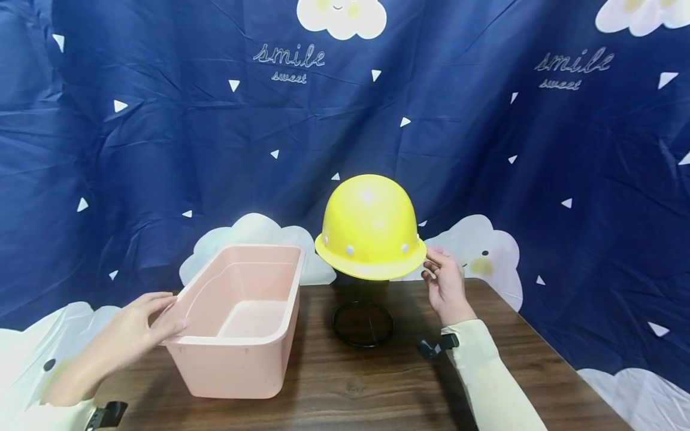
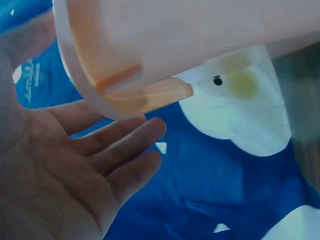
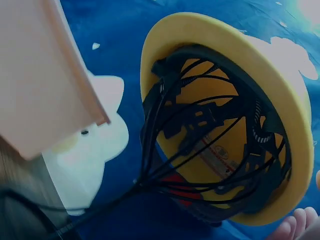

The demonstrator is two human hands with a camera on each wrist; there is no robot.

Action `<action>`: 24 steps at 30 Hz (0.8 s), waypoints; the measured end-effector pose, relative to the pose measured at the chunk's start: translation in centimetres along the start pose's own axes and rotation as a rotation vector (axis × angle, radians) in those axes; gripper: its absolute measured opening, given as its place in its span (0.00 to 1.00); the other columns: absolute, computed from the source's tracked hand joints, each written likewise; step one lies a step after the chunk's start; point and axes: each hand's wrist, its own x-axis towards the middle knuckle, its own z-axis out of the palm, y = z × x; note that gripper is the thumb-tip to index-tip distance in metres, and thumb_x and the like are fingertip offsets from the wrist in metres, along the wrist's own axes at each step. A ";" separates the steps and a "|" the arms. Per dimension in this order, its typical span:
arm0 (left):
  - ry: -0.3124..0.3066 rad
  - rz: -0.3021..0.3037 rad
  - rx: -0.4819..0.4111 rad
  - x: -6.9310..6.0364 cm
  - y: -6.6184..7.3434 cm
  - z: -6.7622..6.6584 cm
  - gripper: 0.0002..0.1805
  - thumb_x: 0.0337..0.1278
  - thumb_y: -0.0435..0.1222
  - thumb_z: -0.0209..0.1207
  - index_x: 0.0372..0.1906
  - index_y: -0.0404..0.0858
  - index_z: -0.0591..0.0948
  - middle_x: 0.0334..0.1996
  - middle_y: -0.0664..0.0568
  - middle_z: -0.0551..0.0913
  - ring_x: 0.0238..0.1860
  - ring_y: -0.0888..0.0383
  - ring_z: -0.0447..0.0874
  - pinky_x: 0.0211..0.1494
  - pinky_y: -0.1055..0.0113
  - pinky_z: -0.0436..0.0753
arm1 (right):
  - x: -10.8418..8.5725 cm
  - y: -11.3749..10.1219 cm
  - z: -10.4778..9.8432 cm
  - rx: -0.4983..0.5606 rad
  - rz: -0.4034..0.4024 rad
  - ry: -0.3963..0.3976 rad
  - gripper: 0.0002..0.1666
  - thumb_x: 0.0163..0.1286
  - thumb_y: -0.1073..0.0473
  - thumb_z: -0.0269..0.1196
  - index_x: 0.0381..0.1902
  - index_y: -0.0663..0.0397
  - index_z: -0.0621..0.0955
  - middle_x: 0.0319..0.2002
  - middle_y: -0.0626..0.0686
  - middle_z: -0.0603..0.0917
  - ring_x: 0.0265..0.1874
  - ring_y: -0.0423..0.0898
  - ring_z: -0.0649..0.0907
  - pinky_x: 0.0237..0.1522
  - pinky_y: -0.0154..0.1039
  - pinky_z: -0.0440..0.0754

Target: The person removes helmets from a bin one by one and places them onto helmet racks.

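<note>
A pink plastic bin (image 1: 226,368) stands on the table with its open top up. My left hand (image 1: 132,332) touches the bin's near left rim; the left wrist view shows its fingers (image 2: 125,145) fairly straight, with some tips hidden behind the rim. To the right, a yellow hard hat (image 1: 371,221) sits on a black wire stand (image 1: 336,335). My right hand (image 1: 447,284) is at the hat's right brim, fingers loosely bent and touching its edge. From below, the right wrist view shows dark straps (image 3: 200,115) inside the hat and the stand's wires fanning into it.
The brown wooden table (image 1: 345,401) has its right edge close past my right forearm. Behind the bin and hat hangs a dark blue curtain (image 1: 215,143) with white clouds and triangles. Black bands with small devices (image 1: 436,346) sit on both wrists.
</note>
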 end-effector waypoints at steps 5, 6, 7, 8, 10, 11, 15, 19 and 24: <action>0.049 0.028 0.062 1.8 1.8 -0.9 0.34 0.59 0.54 0.66 0.60 0.32 0.81 0.58 0.33 0.82 0.59 0.33 0.79 0.58 0.36 0.76 | -0.4 -0.6 0.2 -0.188 -0.187 0.081 0.02 0.76 0.60 0.58 0.41 0.49 0.75 0.31 0.38 0.76 0.34 0.37 0.75 0.33 0.27 0.72; 0.040 0.024 0.069 2.2 2.3 -1.2 0.34 0.61 0.55 0.65 0.61 0.32 0.80 0.58 0.33 0.82 0.60 0.33 0.79 0.58 0.36 0.76 | -0.5 -0.7 0.3 -0.220 -0.225 0.087 0.02 0.75 0.60 0.59 0.43 0.51 0.76 0.32 0.38 0.76 0.34 0.37 0.75 0.34 0.27 0.72; 0.033 0.024 0.080 2.6 2.8 -1.5 0.35 0.61 0.56 0.64 0.62 0.33 0.80 0.59 0.33 0.81 0.60 0.33 0.79 0.59 0.35 0.76 | -0.7 -0.8 0.3 -0.255 -0.264 0.087 0.04 0.75 0.60 0.59 0.45 0.54 0.77 0.32 0.37 0.76 0.35 0.36 0.75 0.34 0.27 0.72; 0.024 0.028 0.087 3.0 3.3 -1.7 0.36 0.62 0.57 0.63 0.63 0.34 0.79 0.60 0.33 0.81 0.61 0.33 0.78 0.60 0.35 0.76 | -0.8 -0.9 0.4 -0.300 -0.299 0.084 0.07 0.75 0.60 0.59 0.47 0.56 0.78 0.33 0.36 0.77 0.37 0.36 0.75 0.35 0.27 0.72; 0.005 0.034 0.105 3.7 4.2 -2.2 0.37 0.64 0.59 0.60 0.65 0.35 0.77 0.62 0.33 0.80 0.63 0.33 0.78 0.62 0.35 0.75 | -1.0 -1.2 0.5 -0.389 -0.361 0.064 0.12 0.76 0.60 0.59 0.52 0.60 0.80 0.35 0.35 0.78 0.39 0.36 0.75 0.37 0.28 0.73; -0.006 0.035 0.111 4.0 4.7 -2.4 0.38 0.65 0.60 0.58 0.67 0.36 0.77 0.63 0.34 0.80 0.64 0.33 0.77 0.62 0.35 0.75 | -1.0 -1.3 0.5 -0.435 -0.386 0.046 0.15 0.76 0.59 0.59 0.55 0.61 0.80 0.37 0.36 0.79 0.41 0.36 0.75 0.39 0.28 0.73; -0.038 0.039 0.117 5.4 6.4 -3.1 0.39 0.67 0.64 0.54 0.71 0.42 0.74 0.67 0.38 0.78 0.67 0.35 0.74 0.65 0.34 0.73 | -1.3 -2.1 0.5 -0.697 -0.490 -0.048 0.21 0.77 0.52 0.59 0.62 0.52 0.81 0.51 0.42 0.82 0.52 0.39 0.75 0.51 0.31 0.70; -0.055 0.064 0.120 7.1 7.8 -3.3 0.38 0.68 0.66 0.51 0.74 0.48 0.71 0.70 0.41 0.75 0.70 0.37 0.72 0.67 0.34 0.71 | -1.5 -3.0 0.2 -0.955 -0.642 -0.156 0.26 0.78 0.48 0.56 0.70 0.46 0.76 0.68 0.53 0.76 0.65 0.49 0.73 0.59 0.42 0.71; -0.061 0.109 0.134 9.1 9.5 -3.2 0.37 0.67 0.66 0.50 0.75 0.54 0.69 0.72 0.47 0.74 0.73 0.42 0.71 0.69 0.36 0.71 | -1.6 -4.4 0.1 -1.132 -0.796 -0.249 0.31 0.77 0.49 0.56 0.75 0.45 0.70 0.75 0.60 0.69 0.74 0.60 0.66 0.65 0.62 0.70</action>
